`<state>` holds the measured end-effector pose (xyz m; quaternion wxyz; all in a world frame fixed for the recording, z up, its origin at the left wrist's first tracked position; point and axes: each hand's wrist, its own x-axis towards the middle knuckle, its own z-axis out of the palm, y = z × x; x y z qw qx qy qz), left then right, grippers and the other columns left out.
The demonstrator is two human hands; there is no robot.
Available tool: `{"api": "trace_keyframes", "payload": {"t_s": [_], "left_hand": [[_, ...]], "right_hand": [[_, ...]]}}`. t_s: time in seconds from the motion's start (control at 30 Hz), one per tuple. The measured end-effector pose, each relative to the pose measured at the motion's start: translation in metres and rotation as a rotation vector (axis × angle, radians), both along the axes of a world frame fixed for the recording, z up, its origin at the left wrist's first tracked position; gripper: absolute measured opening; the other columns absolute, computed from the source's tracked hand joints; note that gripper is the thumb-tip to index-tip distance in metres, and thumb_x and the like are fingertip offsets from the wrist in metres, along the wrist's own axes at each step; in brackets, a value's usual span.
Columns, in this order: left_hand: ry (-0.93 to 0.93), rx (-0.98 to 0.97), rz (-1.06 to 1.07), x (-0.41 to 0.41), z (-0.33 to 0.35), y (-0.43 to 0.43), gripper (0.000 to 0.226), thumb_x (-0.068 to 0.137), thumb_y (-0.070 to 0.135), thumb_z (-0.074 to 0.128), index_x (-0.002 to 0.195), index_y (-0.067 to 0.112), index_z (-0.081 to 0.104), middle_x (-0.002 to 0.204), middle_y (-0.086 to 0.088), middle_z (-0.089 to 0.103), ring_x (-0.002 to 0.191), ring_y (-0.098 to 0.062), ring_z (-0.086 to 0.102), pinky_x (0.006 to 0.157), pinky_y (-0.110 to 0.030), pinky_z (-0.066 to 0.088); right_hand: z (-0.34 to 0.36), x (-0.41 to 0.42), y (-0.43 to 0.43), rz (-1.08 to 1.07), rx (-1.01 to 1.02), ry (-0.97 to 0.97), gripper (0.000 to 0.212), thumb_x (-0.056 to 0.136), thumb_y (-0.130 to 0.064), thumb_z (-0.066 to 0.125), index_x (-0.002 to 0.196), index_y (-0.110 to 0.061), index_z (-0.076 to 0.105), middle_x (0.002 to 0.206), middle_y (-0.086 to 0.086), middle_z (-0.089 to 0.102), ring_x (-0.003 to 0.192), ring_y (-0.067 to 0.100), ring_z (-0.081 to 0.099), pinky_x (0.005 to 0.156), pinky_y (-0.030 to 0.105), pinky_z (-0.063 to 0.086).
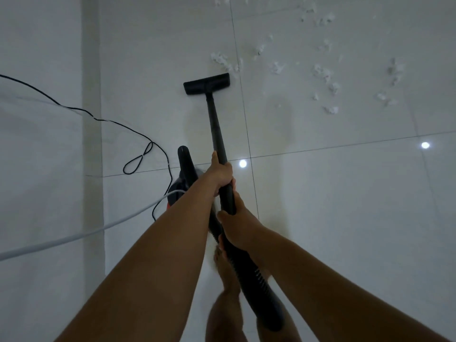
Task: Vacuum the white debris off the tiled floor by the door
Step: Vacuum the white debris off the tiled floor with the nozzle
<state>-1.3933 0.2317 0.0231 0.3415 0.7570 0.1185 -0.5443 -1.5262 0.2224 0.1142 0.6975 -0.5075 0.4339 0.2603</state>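
The white debris point(320, 72), torn soft-looking scraps, lies scattered over the glossy pale tiled floor point(345, 218) in the upper right of the head view. The nearest clump point(222, 60) sits just beyond the far edge of the flat black rectangular floor nozzle point(206, 83), close to a dark grout line. The nozzle rests flat on the tile, its right end near that grout line.

The straight black wand tube point(217, 129) runs from the nozzle back to both hands. The left hand point(219, 175) grips the wand higher up, fingers wrapped round it and thumb laid along the tube. The right hand point(237, 225) holds it just below, thumb across the top; its fingers are hidden under the tube. A ribbed black hose point(256, 275) continues from the wand, past a bare foot point(227, 270).

Open tile extends to the right of the wand and ahead of it. To the left stand the black and red vacuum body point(183, 169), a looped thin black power cord point(138, 159) and a white cable point(74, 239); beyond them a pale vertical surface point(37, 70) bounds the floor. A small pale mark on the body is too small to read.
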Motion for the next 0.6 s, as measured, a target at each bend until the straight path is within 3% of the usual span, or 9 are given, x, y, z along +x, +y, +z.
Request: {"api": "trace_keyframes", "payload": {"t_s": [0.1, 0.27, 0.33, 0.37, 0.4, 0.43, 0.5, 0.6], "left_hand": [[0.0, 0.014, -0.043, -0.006, 0.013, 0.005, 0.073, 0.109, 0.023, 0.037, 0.157, 0.043, -0.014, 0.072, -0.011, 0.057, 0.055, -0.015, 0.054, 0.042, -0.025, 0.051], [0.017, 0.05, -0.095, -0.031, 0.039, 0.014, 0.073, 0.108, 0.023, 0.038, 0.157, 0.044, -0.012, 0.076, -0.011, 0.059, 0.055, -0.014, 0.053, 0.043, -0.024, 0.052], [0.035, 0.063, -0.12, -0.043, 0.044, 0.022, 0.076, 0.105, 0.024, 0.041, 0.157, 0.046, -0.01, 0.105, -0.017, 0.067, 0.057, -0.016, 0.057, 0.048, -0.027, 0.054], [0.037, 0.064, -0.125, -0.048, 0.044, 0.026, 0.077, 0.103, 0.025, 0.042, 0.156, 0.048, -0.009, 0.126, -0.021, 0.063, 0.057, -0.017, 0.059, 0.05, -0.028, 0.054], [0.03, 0.066, -0.127, -0.053, 0.045, 0.03, 0.077, 0.103, 0.025, 0.042, 0.156, 0.048, -0.008, 0.134, -0.023, 0.058, 0.058, -0.017, 0.06, 0.05, -0.028, 0.054], [0.026, 0.067, -0.133, -0.058, 0.049, 0.034, 0.076, 0.103, 0.024, 0.041, 0.157, 0.046, -0.008, 0.126, -0.022, 0.062, 0.059, -0.017, 0.059, 0.049, -0.029, 0.054], [0.036, 0.059, -0.159, -0.068, 0.059, 0.038, 0.073, 0.105, 0.022, 0.039, 0.158, 0.043, -0.007, 0.09, -0.015, 0.063, 0.059, -0.016, 0.056, 0.047, -0.027, 0.052], [0.009, 0.035, -0.19, -0.075, 0.065, 0.042, 0.069, 0.105, 0.019, 0.038, 0.16, 0.039, 0.001, 0.076, -0.011, 0.057, 0.057, -0.015, 0.054, 0.039, -0.021, 0.047]], "right_hand": [[0.021, -0.006, 0.006, -0.044, 0.002, -0.003, 0.067, 0.106, -0.014, 0.044, 0.16, -0.037, 0.013, 0.085, 0.006, 0.06, 0.044, 0.009, 0.053, 0.034, 0.016, 0.043], [0.044, -0.023, 0.023, -0.114, 0.01, 0.046, 0.069, 0.104, -0.012, 0.045, 0.161, -0.035, 0.014, 0.084, 0.01, 0.061, 0.05, 0.016, 0.056, 0.037, 0.019, 0.047], [0.051, -0.035, 0.033, -0.135, 0.016, 0.061, 0.069, 0.103, -0.011, 0.045, 0.161, -0.034, 0.014, 0.079, 0.011, 0.06, 0.044, 0.015, 0.056, 0.035, 0.018, 0.045], [0.055, -0.04, 0.038, -0.155, 0.026, 0.062, 0.07, 0.103, -0.011, 0.045, 0.16, -0.036, 0.014, 0.076, 0.012, 0.06, 0.04, 0.014, 0.056, 0.036, 0.019, 0.046], [0.059, -0.044, 0.043, -0.177, 0.038, 0.063, 0.07, 0.103, -0.011, 0.045, 0.159, -0.038, 0.014, 0.074, 0.013, 0.06, 0.038, 0.014, 0.056, 0.036, 0.02, 0.047], [0.062, -0.048, 0.048, -0.188, 0.046, 0.068, 0.069, 0.103, -0.012, 0.046, 0.159, -0.039, 0.015, 0.073, 0.013, 0.06, 0.038, 0.014, 0.056, 0.037, 0.021, 0.047], [0.065, -0.055, 0.056, -0.198, 0.053, 0.083, 0.066, 0.104, -0.012, 0.045, 0.158, -0.038, 0.016, 0.073, 0.014, 0.059, 0.038, 0.014, 0.056, 0.037, 0.021, 0.048], [0.061, -0.06, 0.062, -0.235, 0.089, 0.09, 0.065, 0.103, -0.013, 0.046, 0.154, -0.042, 0.019, 0.074, 0.017, 0.06, 0.04, 0.018, 0.057, 0.042, 0.028, 0.053]]}}
